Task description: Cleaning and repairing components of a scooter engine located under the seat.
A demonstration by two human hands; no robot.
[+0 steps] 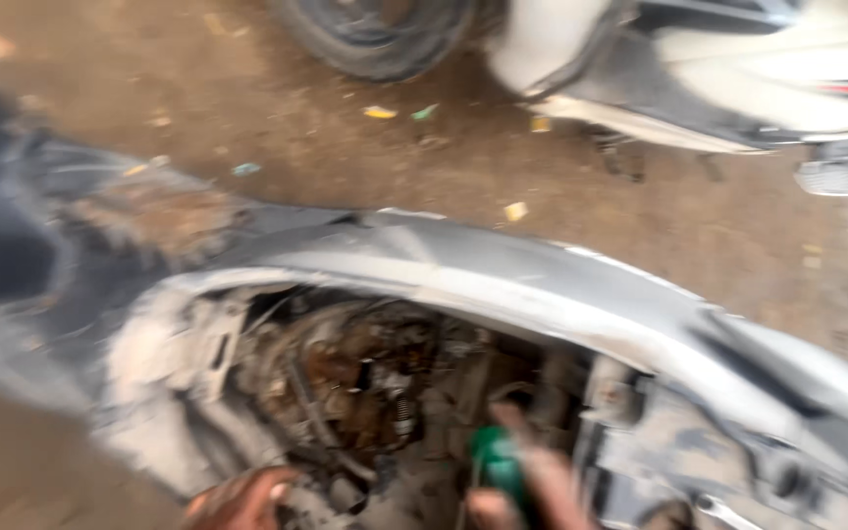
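The green-handled tool [499, 469] sits gripped in the right hand [527, 486], its long axis pointing up into the scooter's engine bay [375, 383]; the left hand [242, 499] rests lower-left, grip unclear.

Only one view is given, taken from a camera worn on the head. It is pointed down and a little forward, and it is held close above an opened scooter body [503, 285], whose dirty inside parts [365, 383] fill the lower middle. The two hands are cut off by the bottom edge. The dirt ground [277, 128] is seen farther away, across the top half. A wheel [375, 34] and a white scooter [738, 69] are cut off by the top edge. Everything is blurred.
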